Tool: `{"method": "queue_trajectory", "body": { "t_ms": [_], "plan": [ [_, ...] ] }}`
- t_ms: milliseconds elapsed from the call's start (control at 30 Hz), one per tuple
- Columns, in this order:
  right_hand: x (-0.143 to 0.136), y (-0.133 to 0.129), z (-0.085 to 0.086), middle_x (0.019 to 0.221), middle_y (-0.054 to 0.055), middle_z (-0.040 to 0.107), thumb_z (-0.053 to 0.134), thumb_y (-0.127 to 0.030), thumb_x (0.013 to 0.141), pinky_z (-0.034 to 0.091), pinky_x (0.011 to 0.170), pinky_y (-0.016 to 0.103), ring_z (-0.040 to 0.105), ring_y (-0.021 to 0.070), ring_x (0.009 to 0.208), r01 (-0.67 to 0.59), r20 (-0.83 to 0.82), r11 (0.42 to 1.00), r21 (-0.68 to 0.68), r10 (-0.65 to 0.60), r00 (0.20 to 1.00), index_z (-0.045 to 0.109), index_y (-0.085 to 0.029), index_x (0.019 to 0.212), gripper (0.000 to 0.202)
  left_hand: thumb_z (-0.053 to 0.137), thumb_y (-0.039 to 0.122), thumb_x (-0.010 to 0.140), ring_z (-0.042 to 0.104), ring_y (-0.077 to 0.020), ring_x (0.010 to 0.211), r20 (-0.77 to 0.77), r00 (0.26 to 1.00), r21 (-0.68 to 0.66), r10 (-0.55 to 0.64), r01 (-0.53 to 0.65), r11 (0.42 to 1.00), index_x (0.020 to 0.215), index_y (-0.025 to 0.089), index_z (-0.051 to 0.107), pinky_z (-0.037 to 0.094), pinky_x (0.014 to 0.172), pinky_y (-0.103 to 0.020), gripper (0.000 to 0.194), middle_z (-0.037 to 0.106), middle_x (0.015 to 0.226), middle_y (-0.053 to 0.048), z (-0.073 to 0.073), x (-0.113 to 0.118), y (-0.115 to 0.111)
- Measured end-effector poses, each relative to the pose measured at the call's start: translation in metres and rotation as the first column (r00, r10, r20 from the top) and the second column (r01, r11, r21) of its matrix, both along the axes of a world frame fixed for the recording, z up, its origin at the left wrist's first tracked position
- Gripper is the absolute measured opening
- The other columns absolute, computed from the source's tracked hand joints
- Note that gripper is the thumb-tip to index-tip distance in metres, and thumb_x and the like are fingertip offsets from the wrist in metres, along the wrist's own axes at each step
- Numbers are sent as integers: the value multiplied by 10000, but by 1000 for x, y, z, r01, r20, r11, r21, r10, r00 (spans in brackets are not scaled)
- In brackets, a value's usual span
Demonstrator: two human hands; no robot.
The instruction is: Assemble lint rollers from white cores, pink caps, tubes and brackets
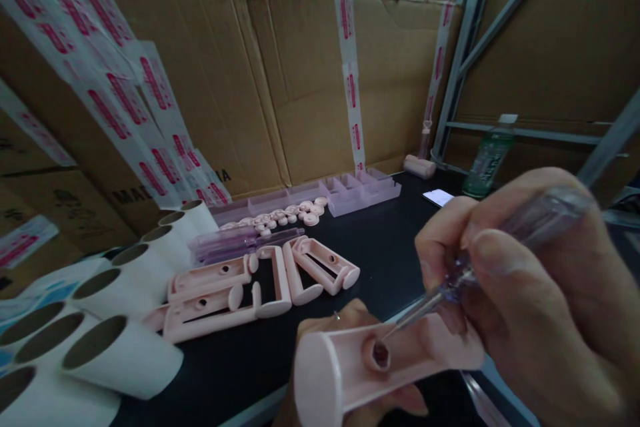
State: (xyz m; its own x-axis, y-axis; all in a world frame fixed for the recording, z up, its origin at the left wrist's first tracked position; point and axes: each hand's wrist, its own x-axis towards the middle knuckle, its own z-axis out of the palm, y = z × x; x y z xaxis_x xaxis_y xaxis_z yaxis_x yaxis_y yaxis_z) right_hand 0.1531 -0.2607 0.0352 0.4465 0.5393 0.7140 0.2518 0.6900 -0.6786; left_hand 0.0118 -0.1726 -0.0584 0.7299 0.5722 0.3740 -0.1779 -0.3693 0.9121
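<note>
A pale pink plastic frame (410, 347) with a round end plate is gripped by my left hand (353, 317), whose fingers wrap round it from behind and below. My right hand (545, 300) pinches a screwdriver (540, 217) by its clear handle. The metal shaft slants down to the left, with the tip in or at the mouth of a round hole in the frame; the exact depth is hidden. Beyond my hands lie several similar pink frames (277, 280). Small pink round pieces (283, 216) are spread in a row behind them.
White tubes (130, 360) crowd the left side of the black tabletop (385, 253). Behind the pink frames are clear purple pieces (225, 247) and a compartmented lilac tray (360, 195). A phone (439, 197), a green bottle (487, 157) and a taped cardboard wall (305, 80) stand farther back.
</note>
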Motion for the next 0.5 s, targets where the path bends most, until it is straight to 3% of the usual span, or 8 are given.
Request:
{"method": "queue_trajectory", "body": {
  "t_ms": [167, 300, 400, 500],
  "plan": [
    [-7, 2, -11, 755, -9, 623, 713, -417, 996, 407, 295, 185, 553, 120, 442, 21, -53, 999, 42, -18, 998, 574, -281, 997, 194, 720, 703, 853, 734, -227, 590, 51, 999, -6, -14, 14, 1000, 738, 263, 700, 562, 596, -328, 455, 771, 657, -30, -1, 2, 3],
    [-8, 5, -13, 675, -20, 593, 678, -430, 1022, 338, 284, 170, 563, 123, 456, 128, -92, 985, 114, -118, 989, 583, -278, 935, 199, 828, 622, 791, 722, -227, 605, 73, 997, -16, 11, -9, 1000, 747, 257, 691, 551, 594, -325, 392, 772, 694, -34, 0, 3, 3],
    [-7, 3, -19, 669, -13, 636, 658, -430, 1034, 370, 282, 186, 562, 123, 414, 148, -99, 976, 160, -133, 986, 599, -267, 938, 199, 825, 623, 794, 711, -220, 574, 76, 997, -33, 20, -17, 999, 738, 259, 656, 534, 550, -316, 405, 767, 673, -25, 0, 3, 4],
    [-2, 0, -36, 688, 1, 679, 748, -465, 964, 451, 305, 220, 581, 137, 411, 56, -25, 994, 95, -54, 998, 638, -269, 885, 238, 833, 611, 793, 724, -224, 576, 73, 997, -41, 32, -29, 999, 739, 266, 620, 549, 565, -319, 409, 784, 679, -16, -1, 3, 3]
  ]
}}
